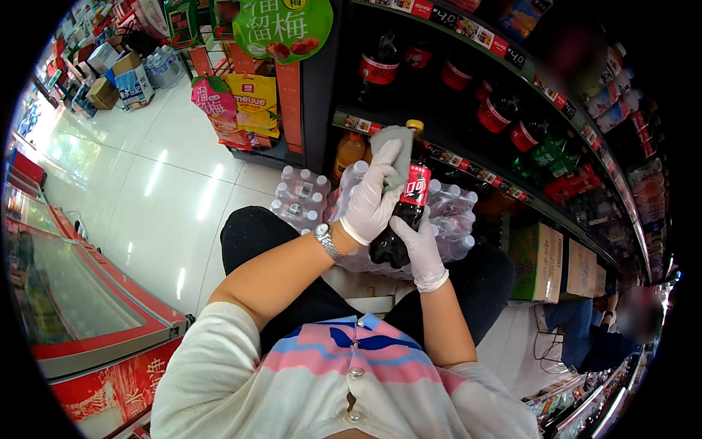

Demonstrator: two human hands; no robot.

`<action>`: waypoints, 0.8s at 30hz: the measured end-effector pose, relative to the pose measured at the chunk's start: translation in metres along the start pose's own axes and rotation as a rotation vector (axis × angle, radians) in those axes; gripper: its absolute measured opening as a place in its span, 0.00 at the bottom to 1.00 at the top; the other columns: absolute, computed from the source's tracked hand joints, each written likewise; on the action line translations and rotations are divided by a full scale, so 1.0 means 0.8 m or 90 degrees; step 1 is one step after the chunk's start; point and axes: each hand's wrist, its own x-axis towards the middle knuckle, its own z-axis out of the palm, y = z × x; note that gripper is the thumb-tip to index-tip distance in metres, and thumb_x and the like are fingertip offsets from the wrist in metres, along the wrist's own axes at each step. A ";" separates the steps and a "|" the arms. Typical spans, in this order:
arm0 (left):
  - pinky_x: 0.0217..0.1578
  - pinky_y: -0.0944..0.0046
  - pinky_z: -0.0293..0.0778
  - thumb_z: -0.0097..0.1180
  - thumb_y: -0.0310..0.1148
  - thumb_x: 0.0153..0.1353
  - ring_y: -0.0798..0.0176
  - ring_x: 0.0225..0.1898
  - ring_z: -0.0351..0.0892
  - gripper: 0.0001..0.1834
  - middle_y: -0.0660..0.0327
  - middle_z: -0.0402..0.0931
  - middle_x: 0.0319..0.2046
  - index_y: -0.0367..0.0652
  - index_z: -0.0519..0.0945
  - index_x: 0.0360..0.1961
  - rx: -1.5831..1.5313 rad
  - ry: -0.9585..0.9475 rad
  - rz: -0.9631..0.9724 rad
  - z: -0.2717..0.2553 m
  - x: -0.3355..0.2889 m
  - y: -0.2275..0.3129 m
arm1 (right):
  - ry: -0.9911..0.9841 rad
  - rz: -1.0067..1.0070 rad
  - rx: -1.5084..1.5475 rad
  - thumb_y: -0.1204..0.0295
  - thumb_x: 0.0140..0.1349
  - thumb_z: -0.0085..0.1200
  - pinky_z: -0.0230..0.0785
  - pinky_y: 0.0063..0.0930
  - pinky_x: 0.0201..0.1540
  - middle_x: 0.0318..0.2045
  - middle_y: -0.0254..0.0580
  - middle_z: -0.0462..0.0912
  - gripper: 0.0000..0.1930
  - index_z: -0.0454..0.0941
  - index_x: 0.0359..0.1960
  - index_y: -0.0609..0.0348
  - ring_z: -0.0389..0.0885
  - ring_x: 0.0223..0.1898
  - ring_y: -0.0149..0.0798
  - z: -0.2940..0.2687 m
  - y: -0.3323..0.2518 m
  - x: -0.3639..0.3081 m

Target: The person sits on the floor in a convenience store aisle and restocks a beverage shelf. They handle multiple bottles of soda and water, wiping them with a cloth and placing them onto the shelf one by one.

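Note:
Both my hands wear thin white gloves. My left hand (374, 203) holds a grey-green cloth (395, 150) against the upper part of a cola bottle (391, 246). That bottle is dark with a red label, and it tilts with its base toward me. My right hand (421, 250) grips the bottle's lower side, thumb along it. The cloth hides part of the bottle's neck. Below my hands stand shrink-wrapped packs of clear bottles with white caps (453, 208), between my knees. A smaller pack (300, 194) sits to their left.
Ahead is a dark shelf unit (439, 102) with red-labelled cola bottles. Snack bags (252, 102) hang at its left end. Cardboard boxes (540, 262) stand on the right, and a person (596, 333) is farther right. A red-framed freezer (95, 293) lies left.

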 end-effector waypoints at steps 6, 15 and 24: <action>0.59 0.47 0.60 0.59 0.25 0.48 0.48 0.55 0.72 0.17 0.54 0.75 0.49 0.43 0.67 0.38 0.165 -0.227 0.168 -0.037 0.029 0.007 | -0.068 -0.040 -0.126 0.67 0.49 0.67 0.69 0.28 0.49 0.44 0.42 0.77 0.31 0.66 0.53 0.65 0.76 0.45 0.33 -0.002 0.029 -0.012; 0.59 0.46 0.61 0.57 0.24 0.50 0.47 0.52 0.72 0.16 0.53 0.74 0.50 0.42 0.66 0.40 0.146 -0.261 0.143 -0.050 0.035 0.013 | -0.133 0.095 0.023 0.65 0.48 0.66 0.72 0.26 0.43 0.44 0.41 0.77 0.31 0.68 0.53 0.64 0.78 0.41 0.33 0.005 0.013 -0.033; 0.62 0.58 0.56 0.38 0.31 0.70 0.59 0.63 0.60 0.07 0.48 0.57 0.65 0.39 0.63 0.45 -0.373 0.035 -0.121 -0.025 0.017 -0.006 | -0.250 0.080 0.212 0.52 0.48 0.62 0.76 0.33 0.44 0.44 0.49 0.78 0.40 0.63 0.58 0.65 0.80 0.43 0.42 -0.015 -0.012 -0.024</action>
